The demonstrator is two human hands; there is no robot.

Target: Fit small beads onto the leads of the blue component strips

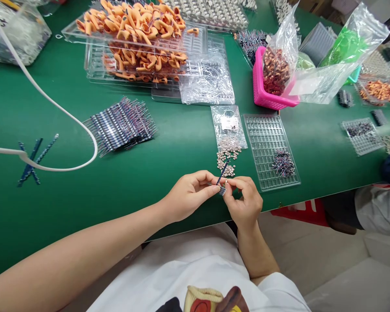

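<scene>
My left hand (193, 193) pinches a thin dark blue strip (222, 171) with a small flat grey part (222, 190) at its lower end. Close against it on the right, my right hand (243, 200) is closed, with a tiny white round piece (226, 182) at its fingertips. Just beyond both hands lie many small round pieces (225, 161), spilling from a clear labelled bag (229, 125). To the right of them a clear slotted tray (263, 147) holds a heap of short wired parts (283, 163).
Stacked trays of orange shells (143, 26) stand at the back. Rows of wired strips (123, 125) lie left of centre. A white cable (65, 110) loops over the green table (84, 195). A pink basket (258, 86) stands back right. Someone's sleeve (380, 208) shows far right.
</scene>
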